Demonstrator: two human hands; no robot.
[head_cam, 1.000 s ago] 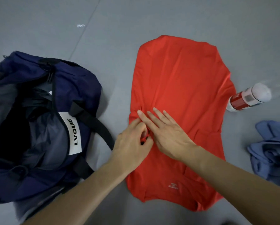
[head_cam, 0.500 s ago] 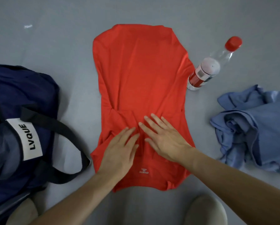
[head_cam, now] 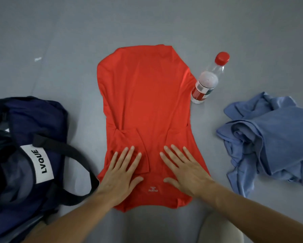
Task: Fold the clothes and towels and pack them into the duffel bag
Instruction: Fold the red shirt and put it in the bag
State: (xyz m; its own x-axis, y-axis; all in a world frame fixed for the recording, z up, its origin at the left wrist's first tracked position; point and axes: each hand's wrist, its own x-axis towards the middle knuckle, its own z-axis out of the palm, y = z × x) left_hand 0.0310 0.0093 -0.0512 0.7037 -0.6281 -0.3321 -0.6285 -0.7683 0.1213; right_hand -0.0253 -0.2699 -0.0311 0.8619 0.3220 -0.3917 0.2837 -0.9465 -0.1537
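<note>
Both hands flat, fingers spread: left hand [head_cam: 120,171] and right hand [head_cam: 185,170] press the near end of the red shirt [head_cam: 147,106], mid-floor [head_cam: 59,41]. Bag [head_cam: 24,146] sits left, bottle [head_cam: 208,79] touches the shirt's right edge, blue clothes [head_cam: 270,137] right.

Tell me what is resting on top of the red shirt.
The left hand and right hand lie flat, fingers straight, on the near end of the red shirt. The cloth under the palms is hidden.
</note>
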